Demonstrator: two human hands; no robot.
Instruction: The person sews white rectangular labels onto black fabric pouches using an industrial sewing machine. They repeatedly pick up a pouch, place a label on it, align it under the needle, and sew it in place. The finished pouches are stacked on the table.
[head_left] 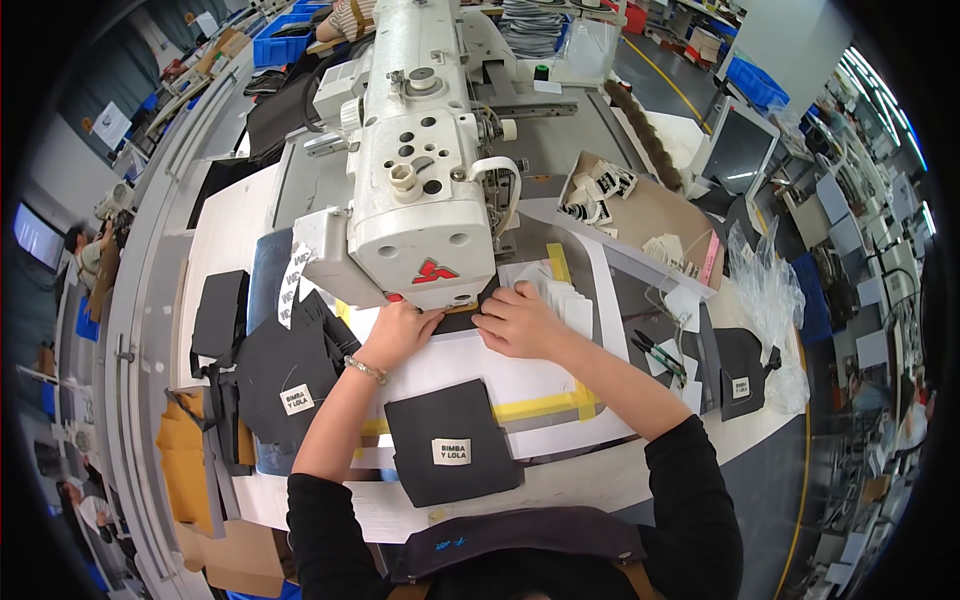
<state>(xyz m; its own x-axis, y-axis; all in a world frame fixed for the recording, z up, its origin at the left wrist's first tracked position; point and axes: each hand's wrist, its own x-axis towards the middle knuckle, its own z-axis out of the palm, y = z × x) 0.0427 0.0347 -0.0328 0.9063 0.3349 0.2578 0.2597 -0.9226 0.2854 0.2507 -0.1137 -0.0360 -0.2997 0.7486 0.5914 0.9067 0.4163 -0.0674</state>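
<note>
A large white industrial sewing machine [425, 190] stands in front of me, and its head hides the stitching spot. Under its front edge lies a black fabric piece [458, 322], mostly covered by the head and my fingers. My left hand [398, 332] has its fingers curled onto the piece's left side. From the right, my right hand [518, 320] grips the same piece with bent fingers. Nearer to me rests a flat black panel [430, 420] bearing a cream label [452, 452]. Next to my right hand is a stack of white slips [572, 308].
Black fabric pieces [270, 365] pile up at left, beside a mustard-coloured piece [185, 465]. On the right are a shallow box [650, 215] holding labels, green-handled snips [662, 358], a black labelled piece [740, 370] and clear plastic bags [765, 290]. Yellow tape [545, 405] edges the white sheet.
</note>
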